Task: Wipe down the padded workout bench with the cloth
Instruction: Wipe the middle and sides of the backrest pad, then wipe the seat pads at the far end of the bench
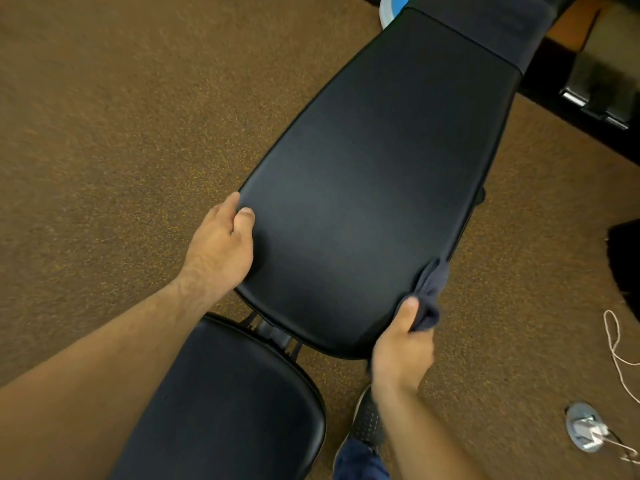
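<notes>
Cloth [429, 294] in right hand [403, 353] at bench [363, 202] edge, left hand [221, 244] on opposite edge

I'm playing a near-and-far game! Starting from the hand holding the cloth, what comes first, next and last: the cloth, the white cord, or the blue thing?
1. The cloth, gripped in the right hand at the right edge of the bench.
2. The white cord, on the carpet to the right.
3. The blue thing, past the bench's far end, at the top.
</notes>
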Demonstrator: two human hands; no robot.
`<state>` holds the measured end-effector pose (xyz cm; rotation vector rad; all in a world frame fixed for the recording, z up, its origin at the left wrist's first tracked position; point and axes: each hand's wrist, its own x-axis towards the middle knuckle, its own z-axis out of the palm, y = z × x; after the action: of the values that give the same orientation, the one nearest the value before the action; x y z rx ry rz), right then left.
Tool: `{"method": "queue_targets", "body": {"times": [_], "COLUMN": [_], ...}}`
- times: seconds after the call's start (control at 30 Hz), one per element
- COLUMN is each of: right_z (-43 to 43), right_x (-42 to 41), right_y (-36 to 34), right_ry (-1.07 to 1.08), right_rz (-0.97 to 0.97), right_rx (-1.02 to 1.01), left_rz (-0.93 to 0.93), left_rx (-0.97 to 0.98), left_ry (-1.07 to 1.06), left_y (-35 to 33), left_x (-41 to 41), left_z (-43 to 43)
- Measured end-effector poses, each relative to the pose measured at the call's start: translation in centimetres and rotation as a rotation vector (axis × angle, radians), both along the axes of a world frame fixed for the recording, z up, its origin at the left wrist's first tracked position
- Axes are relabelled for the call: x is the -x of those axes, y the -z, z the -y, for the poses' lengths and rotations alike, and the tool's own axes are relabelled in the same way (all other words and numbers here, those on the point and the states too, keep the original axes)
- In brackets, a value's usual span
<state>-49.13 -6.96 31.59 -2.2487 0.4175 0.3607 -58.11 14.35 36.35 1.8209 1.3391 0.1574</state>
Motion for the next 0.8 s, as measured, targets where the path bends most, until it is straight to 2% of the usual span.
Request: {"method": "queue_targets", "body": {"times": [0.07, 0.17, 0.33, 0.47, 0.67, 0.8], "right_z": [0.4, 0.0, 0.0, 1.8, 6.1, 4.8], "right_x": [2.1, 1.0, 0.6, 2.9, 6.8, 10.1], "right_y": [0.0, 0.2, 0.9, 0.1, -3.9, -3.2], "right_ry": [0.051, 0.139, 0.166, -0.077, -0.743, -0.951], "right_rz": [-0.057, -0.1, -0.079, -0.071, -0.299, -0.288], "right_rx": [-0.035, -0.067, -0.112, 0.016, 0.244, 0.122], "left_rz": [-0.009, -0.024, -0.004, -0.008, -0.081, -0.268], "left_rx": [-0.022, -0.028, -0.022, -0.006, -0.011, -0.025], "left_ry": [0.021, 0.041, 0.073, 0.091, 0.085, 0.137], "left_y": [0.2, 0.5, 0.0, -0.3, -1.7, -1.9], "left_x": [0.0, 0.1, 0.6, 1.8, 3.6, 5.2], "left_z": [0.2, 0.1, 0.3, 0.5, 1.1, 1.4]}}
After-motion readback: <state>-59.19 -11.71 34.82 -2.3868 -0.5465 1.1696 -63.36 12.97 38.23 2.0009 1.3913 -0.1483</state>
